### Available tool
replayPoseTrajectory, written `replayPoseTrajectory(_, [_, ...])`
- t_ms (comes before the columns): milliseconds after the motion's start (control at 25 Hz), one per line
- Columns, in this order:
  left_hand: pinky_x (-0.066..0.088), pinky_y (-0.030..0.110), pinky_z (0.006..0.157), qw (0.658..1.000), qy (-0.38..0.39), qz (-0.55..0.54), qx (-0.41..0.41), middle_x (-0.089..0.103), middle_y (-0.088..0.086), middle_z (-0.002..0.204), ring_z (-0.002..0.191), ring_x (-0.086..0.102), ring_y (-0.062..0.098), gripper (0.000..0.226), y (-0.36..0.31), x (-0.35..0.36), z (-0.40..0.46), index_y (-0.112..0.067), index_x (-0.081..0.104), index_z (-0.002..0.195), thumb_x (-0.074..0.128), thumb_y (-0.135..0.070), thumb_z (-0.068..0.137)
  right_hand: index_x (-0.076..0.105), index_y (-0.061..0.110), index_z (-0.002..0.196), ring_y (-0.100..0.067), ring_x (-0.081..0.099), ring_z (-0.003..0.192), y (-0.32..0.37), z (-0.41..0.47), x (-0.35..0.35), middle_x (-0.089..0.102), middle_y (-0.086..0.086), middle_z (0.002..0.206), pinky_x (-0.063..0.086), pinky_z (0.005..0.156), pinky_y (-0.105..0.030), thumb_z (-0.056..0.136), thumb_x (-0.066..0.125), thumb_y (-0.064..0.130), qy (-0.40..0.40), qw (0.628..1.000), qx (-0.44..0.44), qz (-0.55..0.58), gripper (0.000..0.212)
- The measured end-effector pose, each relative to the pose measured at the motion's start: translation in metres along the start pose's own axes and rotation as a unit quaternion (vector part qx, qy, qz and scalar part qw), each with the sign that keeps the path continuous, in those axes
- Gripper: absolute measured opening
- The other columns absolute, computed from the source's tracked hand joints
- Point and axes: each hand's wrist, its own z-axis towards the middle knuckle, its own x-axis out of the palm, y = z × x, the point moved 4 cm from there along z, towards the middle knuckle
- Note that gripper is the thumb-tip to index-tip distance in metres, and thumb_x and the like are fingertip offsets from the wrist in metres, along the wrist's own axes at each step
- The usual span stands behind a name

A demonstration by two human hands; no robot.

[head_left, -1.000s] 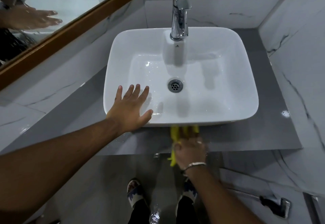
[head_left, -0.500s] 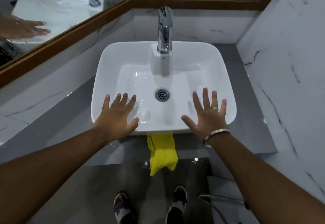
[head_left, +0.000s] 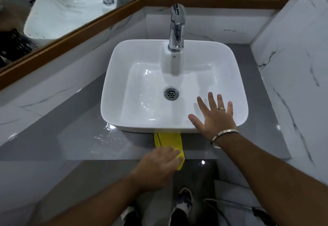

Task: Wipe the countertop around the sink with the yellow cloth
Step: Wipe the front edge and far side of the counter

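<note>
The yellow cloth [head_left: 168,139] lies on the grey countertop [head_left: 74,133], just in front of the white sink [head_left: 113,76], and hangs over the counter's front edge. My left hand [head_left: 158,165] rests on the cloth's lower part at that edge, with its fingers closed over it; the hand is blurred. My right hand [head_left: 215,117], wearing a ring and a bracelet, lies flat on the sink's front right rim with the fingers spread and nothing in it.
A chrome faucet [head_left: 176,29] stands at the back of the sink. Water drops [head_left: 106,135] lie on the counter left of the cloth. Wood-framed mirrors [head_left: 53,13] line the left and back, and a marble wall [head_left: 292,66] closes the right side. My feet [head_left: 182,201] and a hose [head_left: 248,208] are below.
My left hand left the sink's front left rim and came down onto the yellow cloth. My right hand stays spread on the front right rim.
</note>
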Motion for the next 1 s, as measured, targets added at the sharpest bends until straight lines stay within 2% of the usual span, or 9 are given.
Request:
replayPoseTrajectory(80, [0.052, 0.034, 0.09, 0.992, 0.113, 0.013, -0.047, 0.066, 0.007, 0.124, 0.11, 0.063, 0.027, 0.044, -0.001, 0.042, 0.013, -0.017, 0.06, 0.121, 0.052, -0.036, 0.082, 0.009, 0.033, 0.145, -0.036, 0.006, 0.144, -0.001, 0.002, 0.002, 0.008, -0.011, 0.159, 0.006, 0.113, -0.062, 0.076, -0.004, 0.077, 0.012, 1.0, -0.004, 0.0, 0.083])
replayPoseTrajectory(200, [0.046, 0.033, 0.089, 0.964, 0.24, -0.029, -0.108, 0.069, 0.007, 0.118, 0.107, 0.062, 0.025, 0.051, 0.036, 0.069, -0.007, -0.017, 0.064, 0.116, 0.046, -0.048, 0.08, 0.008, 0.034, 0.146, -0.035, 0.006, 0.145, 0.002, 0.003, 0.004, 0.009, -0.01, 0.159, 0.005, 0.113, -0.061, 0.079, -0.005, 0.073, 0.024, 1.0, -0.012, -0.006, 0.079])
replayPoseTrajectory(320, [0.051, 0.041, 0.09, 0.965, 0.129, 0.009, -0.227, 0.066, 0.013, 0.121, 0.112, 0.051, 0.027, 0.057, 0.102, 0.042, -0.083, -0.013, 0.058, 0.121, 0.035, -0.057, 0.093, 0.011, 0.034, 0.145, -0.035, 0.008, 0.144, 0.005, 0.005, 0.002, 0.011, -0.011, 0.158, 0.006, 0.114, -0.061, 0.081, -0.002, 0.069, 0.031, 0.999, -0.01, -0.014, 0.074])
replayPoseTrajectory(440, [0.049, 0.057, 0.092, 0.927, 0.086, 0.045, -0.361, 0.058, 0.017, 0.133, 0.12, 0.056, 0.037, 0.068, 0.141, 0.007, -0.137, -0.009, 0.057, 0.127, 0.016, -0.055, 0.098, 0.013, 0.033, 0.145, -0.036, 0.008, 0.144, 0.046, 0.01, 0.0, 0.011, -0.012, 0.158, 0.005, 0.113, -0.062, 0.079, -0.001, 0.066, 0.043, 0.998, -0.041, -0.002, 0.075])
replayPoseTrajectory(520, [0.054, 0.055, 0.087, 0.944, 0.148, 0.019, -0.295, 0.06, 0.017, 0.131, 0.117, 0.059, 0.04, 0.057, 0.129, 0.013, -0.12, -0.009, 0.053, 0.127, 0.024, -0.049, 0.098, 0.018, 0.032, 0.145, -0.034, 0.009, 0.144, 0.114, 0.016, 0.0, 0.013, -0.011, 0.158, 0.004, 0.113, -0.061, 0.079, 0.003, 0.065, 0.051, 0.994, -0.09, 0.043, 0.075])
replayPoseTrajectory(640, [0.054, 0.043, 0.09, 0.968, 0.107, 0.03, -0.227, 0.064, 0.009, 0.127, 0.117, 0.059, 0.03, 0.052, 0.135, 0.023, -0.111, -0.014, 0.057, 0.125, 0.038, -0.05, 0.092, 0.031, 0.03, 0.141, -0.034, 0.018, 0.142, 0.216, 0.025, 0.002, 0.024, -0.013, 0.155, 0.006, 0.113, -0.059, 0.077, 0.009, 0.059, 0.044, 0.985, -0.136, 0.097, 0.073])
replayPoseTrajectory(800, [0.051, 0.061, 0.085, 0.867, 0.113, 0.032, -0.485, 0.06, 0.027, 0.126, 0.11, 0.061, 0.048, 0.061, 0.217, -0.008, -0.189, 0.001, 0.063, 0.118, 0.032, -0.045, 0.092, 0.031, 0.028, 0.14, -0.034, 0.022, 0.141, 0.246, 0.034, 0.004, 0.027, -0.011, 0.154, 0.011, 0.112, -0.058, 0.079, 0.01, 0.055, 0.046, 0.988, -0.125, 0.073, 0.07])
replayPoseTrajectory(880, [0.052, 0.06, 0.083, 0.899, 0.102, 0.089, -0.416, 0.061, 0.028, 0.124, 0.108, 0.061, 0.049, 0.063, 0.216, -0.015, -0.198, 0.002, 0.064, 0.115, 0.026, -0.044, 0.096, 0.031, 0.027, 0.139, -0.034, 0.024, 0.14, 0.243, 0.034, 0.003, 0.029, -0.01, 0.153, 0.015, 0.112, -0.057, 0.08, 0.012, 0.053, 0.035, 0.99, -0.126, 0.058, 0.067])
replayPoseTrajectory(1000, [0.044, 0.06, 0.099, 0.963, 0.105, 0.038, -0.244, 0.052, 0.024, 0.138, 0.126, 0.049, 0.045, 0.059, 0.194, -0.004, -0.173, -0.004, 0.056, 0.125, 0.045, -0.042, 0.081, 0.035, 0.026, 0.138, -0.033, 0.029, 0.138, 0.249, 0.036, 0.001, 0.034, -0.01, 0.151, 0.02, 0.111, -0.057, 0.08, 0.013, 0.051, 0.039, 0.99, -0.127, 0.051, 0.067])
